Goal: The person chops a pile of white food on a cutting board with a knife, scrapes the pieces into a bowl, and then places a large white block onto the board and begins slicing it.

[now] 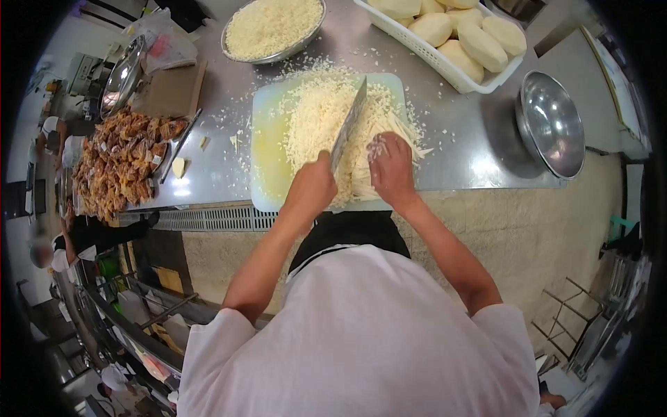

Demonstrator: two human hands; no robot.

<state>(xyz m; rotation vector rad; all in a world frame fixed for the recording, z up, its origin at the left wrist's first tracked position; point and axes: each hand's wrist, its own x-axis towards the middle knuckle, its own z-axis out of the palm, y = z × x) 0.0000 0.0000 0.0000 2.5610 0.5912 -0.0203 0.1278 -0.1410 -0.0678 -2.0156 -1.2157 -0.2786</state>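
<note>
My left hand (313, 186) is closed around the handle of a cleaver (349, 124), its blade standing in a heap of finely chopped pale vegetable (316, 115). To the right of the blade, my right hand (393, 167) presses curled fingers onto a bundle of thin pale strips (364, 177). Small chopped bits stick to those fingers. Beneath everything lies a whitish cutting board (267, 191), yellowish on its left side. Chopped bits are scattered past the board's edges. The cleaver's lower edge is hidden in the heap.
A metal bowl (281, 57) heaped with chopped bits (274, 28) stands behind the board. Peeled potatoes (479, 45) fill a white basket (417, 45) at the back right. Another metal bowl (552, 125) sits tilted at the right edge. Brown packaged pieces (121, 163) and a thin rod (180, 146) lie left.
</note>
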